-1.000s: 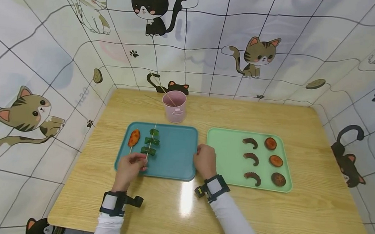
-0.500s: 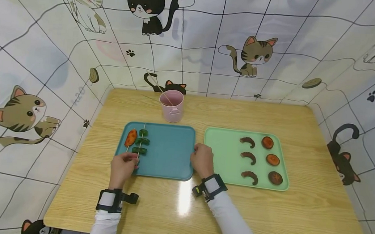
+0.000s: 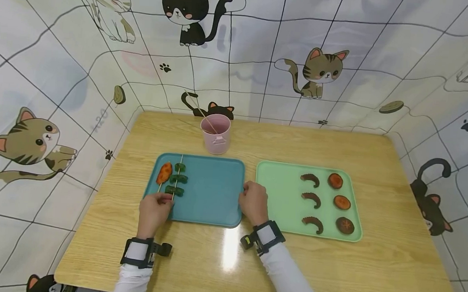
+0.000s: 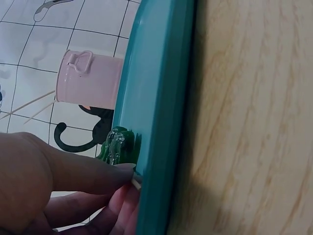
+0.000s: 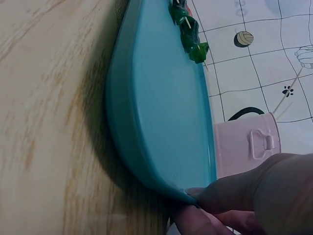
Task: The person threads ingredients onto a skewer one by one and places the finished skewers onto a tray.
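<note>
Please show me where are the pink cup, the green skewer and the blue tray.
pink cup (image 3: 216,141), head view, its front wall
green skewer (image 3: 178,178), head view, middle green piece
blue tray (image 3: 214,194), head view, bare floor

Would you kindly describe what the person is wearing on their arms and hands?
Both hands, left hand and right hand, are bare. Each arm has a long white sleeve, and each wrist carries a black strap with a white panel and a small black camera.

Wooden table (image 3: 394,247) – teal tray (image 3: 213,208), green tray (image 3: 283,199), pink cup (image 3: 216,138).
</note>
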Tool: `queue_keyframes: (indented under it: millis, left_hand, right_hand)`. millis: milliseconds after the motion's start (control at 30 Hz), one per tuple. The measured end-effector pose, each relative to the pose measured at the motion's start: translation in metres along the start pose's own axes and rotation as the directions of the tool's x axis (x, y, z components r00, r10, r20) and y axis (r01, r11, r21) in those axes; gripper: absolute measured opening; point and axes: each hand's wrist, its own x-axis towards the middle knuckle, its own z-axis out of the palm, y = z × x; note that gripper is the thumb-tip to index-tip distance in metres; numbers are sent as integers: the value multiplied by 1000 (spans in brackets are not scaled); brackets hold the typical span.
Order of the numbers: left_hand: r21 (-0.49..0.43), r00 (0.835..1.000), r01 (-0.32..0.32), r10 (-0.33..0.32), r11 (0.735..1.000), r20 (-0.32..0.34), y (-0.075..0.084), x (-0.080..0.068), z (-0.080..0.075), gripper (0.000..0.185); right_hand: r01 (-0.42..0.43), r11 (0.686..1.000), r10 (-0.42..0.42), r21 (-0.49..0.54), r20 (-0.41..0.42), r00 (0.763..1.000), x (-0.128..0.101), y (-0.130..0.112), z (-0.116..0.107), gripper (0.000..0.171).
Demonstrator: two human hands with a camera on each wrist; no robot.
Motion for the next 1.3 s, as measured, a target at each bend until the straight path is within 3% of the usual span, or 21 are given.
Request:
queue_keyframes:
  millis: [333, 500, 600, 700, 967, 1100, 1300]
  left_hand:
    - [-5, 999, -34, 34, 999, -6, 2, 0, -4, 14]
    - [-26, 993, -109, 107, 994, -58, 12, 2, -7, 16]
    - [-84, 986, -167, 165, 982, -33, 23, 9, -8, 21]
    - [-163, 977, -207, 213, 965, 19, 33, 22, -7, 33]
    - [-354, 963, -211, 256, 911, 87, 55, 73, 10, 63]
    - [-409, 956, -210, 274, 888, 104, 68, 99, 25, 76]
    - [-429, 949, -190, 277, 883, 151, 88, 129, 41, 93]
  right_hand:
    - [37, 999, -37, 2, 11, 999, -2, 1, -5, 20]
    - [36, 999, -37, 10, 71, 997, 1, 2, -14, 21]
    - [37, 999, -38, 16, 84, 996, 8, 1, -23, 22]
    - [69, 997, -72, 44, 73, 995, 21, -2, -31, 25]
    - [195, 958, -206, 211, 28, 978, 68, -25, -48, 32]
    - [238, 938, -243, 251, -12, 970, 92, -42, -53, 33]
    - [292, 920, -300, 262, -8, 954, 126, -73, -50, 36]
